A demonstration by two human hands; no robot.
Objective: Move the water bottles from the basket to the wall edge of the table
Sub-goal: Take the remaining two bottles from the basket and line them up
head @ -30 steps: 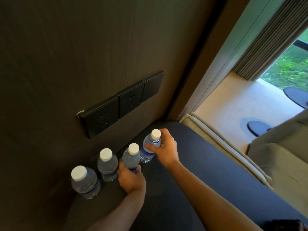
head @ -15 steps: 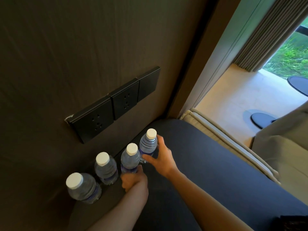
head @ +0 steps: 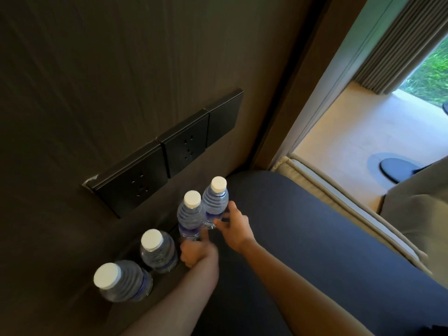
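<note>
Several clear water bottles with white caps stand in a row along the dark wall on the dark table (head: 303, 238). The nearest bottle (head: 123, 282) and the second bottle (head: 157, 253) stand free. My left hand (head: 196, 253) is closed around the base of the third bottle (head: 190, 217). My right hand (head: 234, 226) wraps the lower part of the farthest bottle (head: 215, 204), thumb in front and fingers behind, slightly blurred. These two bottles stand upright and touch each other. No basket is in view.
A black socket panel (head: 169, 156) sits on the wall just above the bottles. A beige cushioned seat edge (head: 339, 209) borders the table on the right. Beyond it lie a lit floor and a dark round base (head: 400, 168).
Both held bottles have moved closer to the wall and to each other. My right hand has slid from the bottle's neck down to its lower part. The view has shifted slightly.
</note>
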